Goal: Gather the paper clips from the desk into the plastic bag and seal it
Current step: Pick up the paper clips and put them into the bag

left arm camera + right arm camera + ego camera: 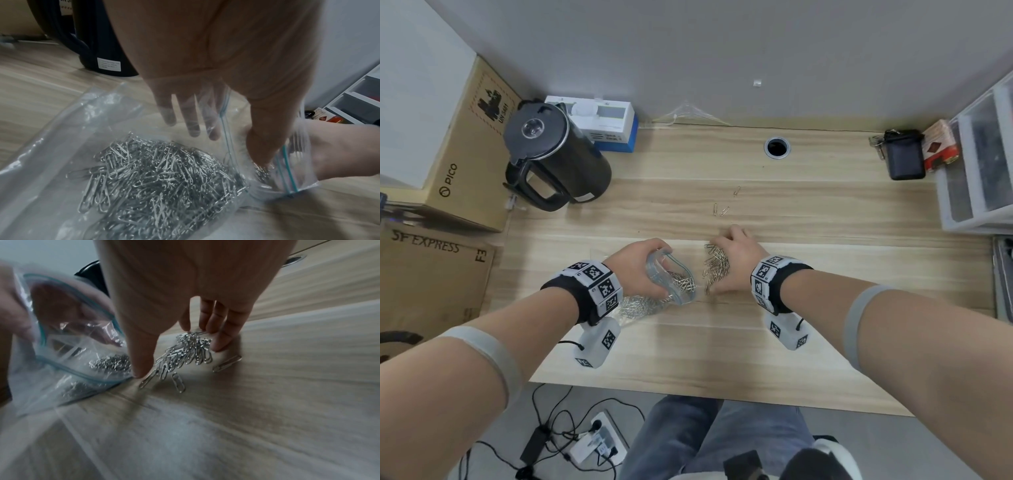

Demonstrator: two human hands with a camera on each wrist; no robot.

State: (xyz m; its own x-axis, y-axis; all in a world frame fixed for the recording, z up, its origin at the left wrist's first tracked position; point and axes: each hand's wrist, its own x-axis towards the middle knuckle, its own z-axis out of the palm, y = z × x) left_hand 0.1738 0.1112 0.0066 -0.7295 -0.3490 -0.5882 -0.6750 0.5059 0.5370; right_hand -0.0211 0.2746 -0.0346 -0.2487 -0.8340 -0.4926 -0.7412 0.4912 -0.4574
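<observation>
My left hand (643,267) grips the mouth of a clear zip bag (674,291) with a blue seal strip and holds it open on the desk, facing right. Through the plastic its fingers (191,113) show, above a heap of silver paper clips (154,178) inside the bag (72,129). Just right of the opening lies a pile of paper clips (717,265). My right hand (738,263) is cupped over that pile (185,350), straight fingers (222,331) touching it and thumb tip on the desk beside the bag's rim (82,373). Three loose clips (722,209) lie farther back.
A black kettle (554,154) and a white-and-blue box (602,120) stand at the back left. Cardboard boxes (465,154) are left of the desk. A cable hole (777,148), a black pouch (904,157) and a plastic drawer unit (979,154) sit at the back right.
</observation>
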